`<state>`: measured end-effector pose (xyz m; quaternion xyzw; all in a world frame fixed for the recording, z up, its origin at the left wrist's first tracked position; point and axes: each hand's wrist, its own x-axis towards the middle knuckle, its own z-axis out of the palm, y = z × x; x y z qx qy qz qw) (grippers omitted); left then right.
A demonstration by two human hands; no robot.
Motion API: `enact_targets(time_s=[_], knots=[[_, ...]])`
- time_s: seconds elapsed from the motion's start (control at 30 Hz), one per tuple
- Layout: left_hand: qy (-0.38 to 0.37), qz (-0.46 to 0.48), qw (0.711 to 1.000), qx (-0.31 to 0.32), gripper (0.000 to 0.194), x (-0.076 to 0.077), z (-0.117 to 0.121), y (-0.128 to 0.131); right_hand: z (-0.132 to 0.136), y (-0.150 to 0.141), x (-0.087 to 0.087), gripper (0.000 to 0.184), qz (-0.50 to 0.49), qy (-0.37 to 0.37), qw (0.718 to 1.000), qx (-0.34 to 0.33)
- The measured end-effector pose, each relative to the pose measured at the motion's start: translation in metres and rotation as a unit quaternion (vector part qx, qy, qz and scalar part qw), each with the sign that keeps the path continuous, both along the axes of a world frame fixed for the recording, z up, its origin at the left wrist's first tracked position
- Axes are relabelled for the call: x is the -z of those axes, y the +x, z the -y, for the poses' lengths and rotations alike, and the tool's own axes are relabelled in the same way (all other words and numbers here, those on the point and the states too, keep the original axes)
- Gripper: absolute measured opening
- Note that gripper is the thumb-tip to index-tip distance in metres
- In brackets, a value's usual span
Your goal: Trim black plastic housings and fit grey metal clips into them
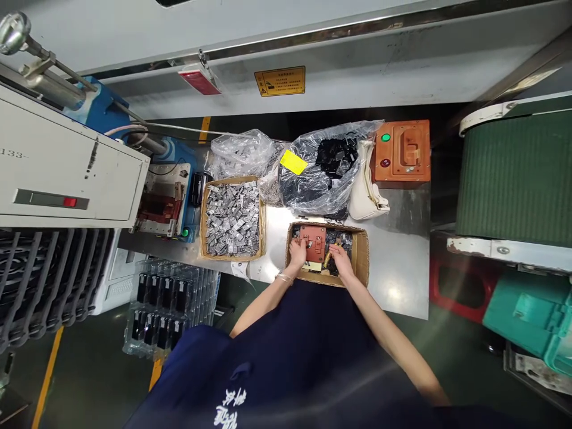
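Note:
A reddish-brown fixture block [313, 238] sits inside an open cardboard box [361, 250] in front of me. My left hand [298, 255] is at the block's left edge, its fingers bent together; what lies between them is too small to make out. On the other side, my right hand [340, 260] has closed its fingers on a slim yellow tool [328, 258] beside the block's right edge. Small dark parts [345, 239] lie in the box around the block. A small metal-grey piece [310, 243] shows on the block's face.
Left of the box stands a carton [202, 238] heaped with small grey metal parts [232, 217]. Behind are clear plastic bags [304, 187], a white pouch [367, 199] and an orange control box [402, 170] on the metal table [397, 262]. A blue press [176, 155] stands left.

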<state>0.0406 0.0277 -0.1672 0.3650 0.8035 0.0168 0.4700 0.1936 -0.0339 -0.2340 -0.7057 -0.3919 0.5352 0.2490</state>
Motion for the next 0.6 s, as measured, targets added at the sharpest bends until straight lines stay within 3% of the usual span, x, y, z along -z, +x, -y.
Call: enact_targets(time_s=[0.17, 0.3, 0.6], knots=[[0.019, -0.067, 0.984, 0.162, 0.035, -0.023, 0.015, 0.004, 0.001, -0.016, -0.03, 0.027, 0.091, 0.104, 0.981, -0.136], [0.031, -0.075, 0.961, 0.264, 0.028, -0.026, 0.011, 0.005, -0.016, -0.041, -0.031, 0.026, 0.16, 0.143, 0.946, -0.242], [0.037, -0.077, 0.94, 0.332, 0.023, -0.014, 0.004, -0.006, -0.021, -0.041, -0.024, 0.019, 0.237, 0.178, 0.892, -0.341]])
